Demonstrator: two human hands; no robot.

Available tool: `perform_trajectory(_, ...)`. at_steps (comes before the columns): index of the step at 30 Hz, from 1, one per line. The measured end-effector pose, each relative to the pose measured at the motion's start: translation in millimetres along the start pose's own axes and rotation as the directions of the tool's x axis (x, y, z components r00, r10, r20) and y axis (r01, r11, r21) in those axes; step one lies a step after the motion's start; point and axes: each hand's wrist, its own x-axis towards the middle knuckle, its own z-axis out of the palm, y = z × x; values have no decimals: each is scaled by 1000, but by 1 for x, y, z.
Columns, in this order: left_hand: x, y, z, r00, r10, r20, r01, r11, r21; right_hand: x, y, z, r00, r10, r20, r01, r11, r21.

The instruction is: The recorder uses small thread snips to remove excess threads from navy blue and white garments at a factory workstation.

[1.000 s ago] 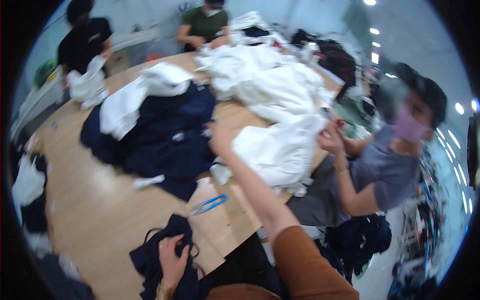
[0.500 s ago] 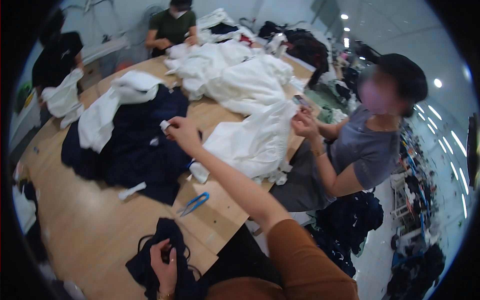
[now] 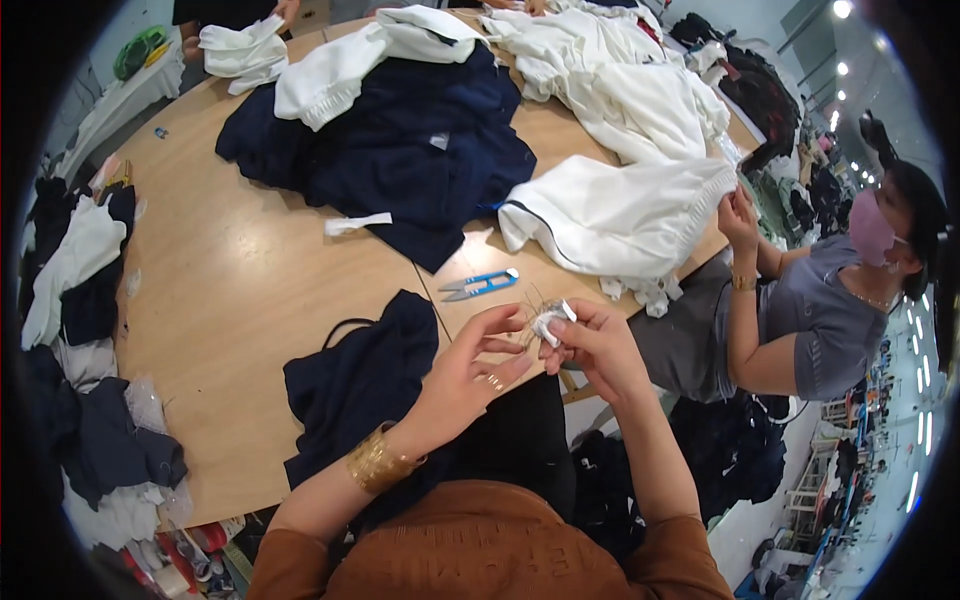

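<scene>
My right hand pinches a small white scrap of cloth or tape, with fine loose threads sticking out of it. Close beside it is my left hand, its fingers bent and apart at the threads; nothing shows firmly between them. A dark navy garment piece with a thin cord lies under my left forearm at the table's near edge. Just beyond my hands rest blue-handled thread snips, blades pointing left.
A navy garment heap with a white piece on it lies on the wooden table. A white strip sits nearby. At right, a masked co-worker holds a white garment. Cloth piles line the left.
My right hand has come back from over the navy heap to in front of me with the white scrap. My left hand has left the navy piece and risen to meet it.
</scene>
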Motion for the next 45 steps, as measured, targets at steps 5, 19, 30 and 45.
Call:
perform_trajectory(5, 12, -43, 29, 982, -70, 173, 75, 997, -23, -49, 34, -31, 986, -47, -159, 57, 997, 56)
perform_trajectory(19, 12, -157, 118, 791, -457, 407, 285, 864, 416, -169, 71, -115, 680, -254, -688, 144, 966, -214)
perform_trajectory(30, 13, -139, 166, 673, -210, 709, -116, 917, 381, -185, 102, -124, 776, -127, -618, 36, 987, -158)
perform_trajectory(45, 9, -164, 148, 689, -69, 722, -369, 824, 430, -195, 128, -144, 655, -213, -725, -262, 836, -482)
